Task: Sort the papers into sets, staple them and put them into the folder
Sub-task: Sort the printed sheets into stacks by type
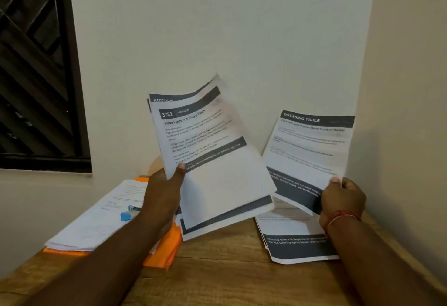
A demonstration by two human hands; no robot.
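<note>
Bare counter is left just right of the orange folder; further right, the surface is covered by a paper stack.

A fanned sheaf of Kitchen sheets (edges blurred) is held up tilted, one Dressing Table sheet raised at its 3 o'clock. At 8 o'clock an orange folder bears a paper stack and blue stapler; more pages lie flat at 5 o'clock.
</note>
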